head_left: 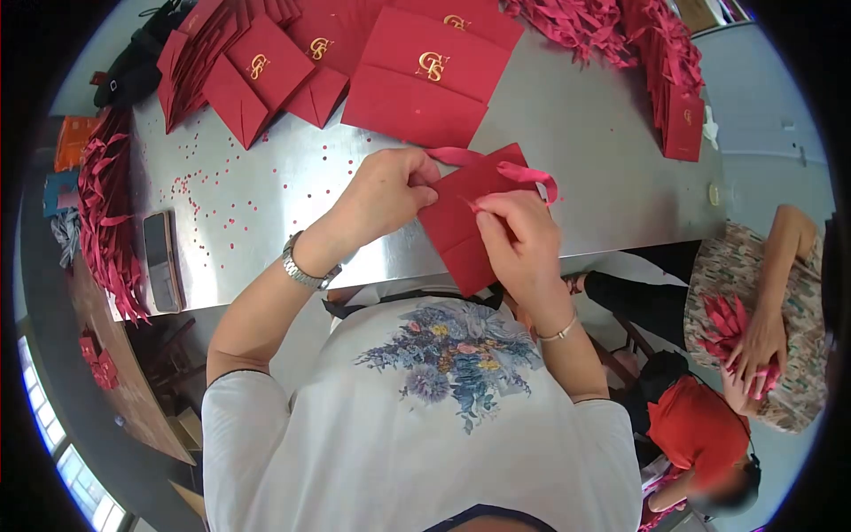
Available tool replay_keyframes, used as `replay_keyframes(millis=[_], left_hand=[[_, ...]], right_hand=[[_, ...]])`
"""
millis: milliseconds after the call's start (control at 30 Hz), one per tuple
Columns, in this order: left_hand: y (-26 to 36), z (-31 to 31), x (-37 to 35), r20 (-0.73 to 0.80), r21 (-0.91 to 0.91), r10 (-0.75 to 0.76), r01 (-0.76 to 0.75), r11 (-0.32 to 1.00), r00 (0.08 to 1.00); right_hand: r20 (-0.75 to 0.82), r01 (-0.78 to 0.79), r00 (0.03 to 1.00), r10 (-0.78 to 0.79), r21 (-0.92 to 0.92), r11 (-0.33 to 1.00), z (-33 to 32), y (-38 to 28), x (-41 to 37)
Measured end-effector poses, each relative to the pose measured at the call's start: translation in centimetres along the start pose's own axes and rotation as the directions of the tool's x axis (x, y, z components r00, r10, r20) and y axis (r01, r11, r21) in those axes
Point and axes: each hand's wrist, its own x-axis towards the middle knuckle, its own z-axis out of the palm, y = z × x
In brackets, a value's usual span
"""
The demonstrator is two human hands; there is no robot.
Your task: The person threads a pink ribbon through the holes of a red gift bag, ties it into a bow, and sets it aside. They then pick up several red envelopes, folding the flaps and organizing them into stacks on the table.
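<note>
A small red paper bag (456, 232) lies flat at the table's near edge, tilted, between my two hands. My left hand (386, 197) is closed at the bag's left edge, thumb and fingers pinched there. A pink ribbon (529, 174) runs from beside those fingers behind the bag's top and loops over its upper right. My right hand (523, 241) rests over the bag's right side, with thumb and forefinger pinched on a ribbon end near the middle of the bag. The curled fingers partly hide what each hand grips.
Red bags with gold lettering (432, 66) lie across the back of the metal table (612, 195). Ribboned bag stacks stand at left (108, 213) and right (681, 120). A phone (161, 262) and red paper dots lie at left. Two other people are at lower right.
</note>
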Motion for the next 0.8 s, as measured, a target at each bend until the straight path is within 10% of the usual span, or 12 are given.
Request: replay_keyframes(millis=[133, 800], left_hand=[[-0.8, 0.4, 0.3, 0.000, -0.055, 0.045, -0.045, 0.998, 0.999], [-0.4, 1.6, -0.5, -0.077, 0.115, 0.144, -0.135, 0.984, 0.987]], right_hand=[[0.050, -0.190, 0.981, 0.190, 0.009, 0.982, 1.5, 0.3, -0.1], [0.118, 0.014, 0.992, 0.049, -0.476, 0.879, 3.4, -0.8, 0.5]])
